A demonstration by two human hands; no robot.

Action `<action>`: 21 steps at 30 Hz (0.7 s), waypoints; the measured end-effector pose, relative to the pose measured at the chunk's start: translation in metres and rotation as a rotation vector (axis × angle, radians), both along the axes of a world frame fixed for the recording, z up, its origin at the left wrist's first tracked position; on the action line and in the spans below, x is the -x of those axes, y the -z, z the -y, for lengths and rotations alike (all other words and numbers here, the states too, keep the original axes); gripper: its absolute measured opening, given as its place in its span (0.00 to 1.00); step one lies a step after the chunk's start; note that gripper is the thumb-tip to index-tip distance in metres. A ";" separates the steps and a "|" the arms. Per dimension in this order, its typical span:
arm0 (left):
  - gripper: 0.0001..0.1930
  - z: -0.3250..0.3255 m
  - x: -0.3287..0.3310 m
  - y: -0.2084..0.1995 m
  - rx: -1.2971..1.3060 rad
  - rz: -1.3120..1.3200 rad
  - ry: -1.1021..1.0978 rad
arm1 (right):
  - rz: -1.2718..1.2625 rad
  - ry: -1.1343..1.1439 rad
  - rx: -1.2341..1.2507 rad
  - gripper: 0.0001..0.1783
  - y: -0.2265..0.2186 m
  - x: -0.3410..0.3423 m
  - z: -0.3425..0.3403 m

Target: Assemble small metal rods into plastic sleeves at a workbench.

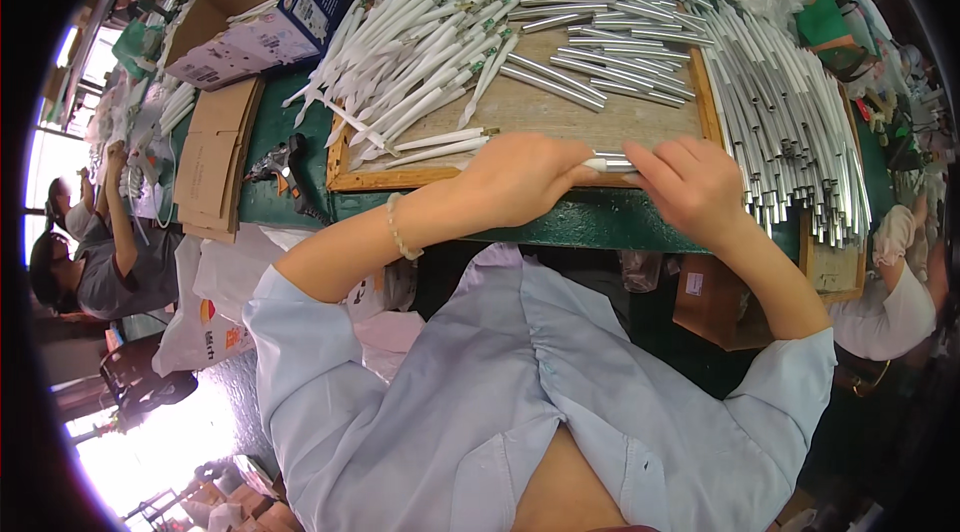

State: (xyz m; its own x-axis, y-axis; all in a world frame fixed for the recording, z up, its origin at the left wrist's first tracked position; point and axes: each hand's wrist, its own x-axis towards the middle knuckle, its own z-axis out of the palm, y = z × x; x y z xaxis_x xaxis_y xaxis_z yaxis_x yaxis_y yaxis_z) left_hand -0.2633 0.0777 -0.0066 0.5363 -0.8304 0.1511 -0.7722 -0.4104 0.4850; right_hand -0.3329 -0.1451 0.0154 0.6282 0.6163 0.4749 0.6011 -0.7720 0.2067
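Observation:
My left hand [525, 177] is closed at the front edge of a wooden tray, with a slim piece's white tip [595, 164] poking out past its thumb and fingers. Facing it, my right hand [690, 187] grips a silver metal tube [618, 163], whose end meets or lies beside that white tip; the fingers hide the exact join. Several white sticks with pointed wrapped ends [415, 57] are heaped on the tray's left side. Loose silver tubes [630, 22] cover its back and right.
The tray's wooden rim [400, 179] borders my work. Rows of tubes [785, 122] fill the right side. A black-and-orange trigger tool [290, 175], flat cardboard [212, 162] and a blue-and-white box [260, 42] stand left. Other people sit at left [120, 277] and right [890, 317].

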 end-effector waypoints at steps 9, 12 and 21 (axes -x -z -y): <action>0.07 -0.001 -0.007 -0.001 0.106 0.008 0.071 | -0.061 0.044 -0.096 0.11 0.004 -0.002 0.000; 0.07 0.000 -0.006 0.000 0.019 -0.029 0.029 | -0.234 0.072 -0.259 0.12 0.016 0.002 -0.001; 0.06 0.002 -0.008 -0.009 0.145 -0.165 0.057 | -0.136 0.046 -0.158 0.14 -0.004 0.002 0.001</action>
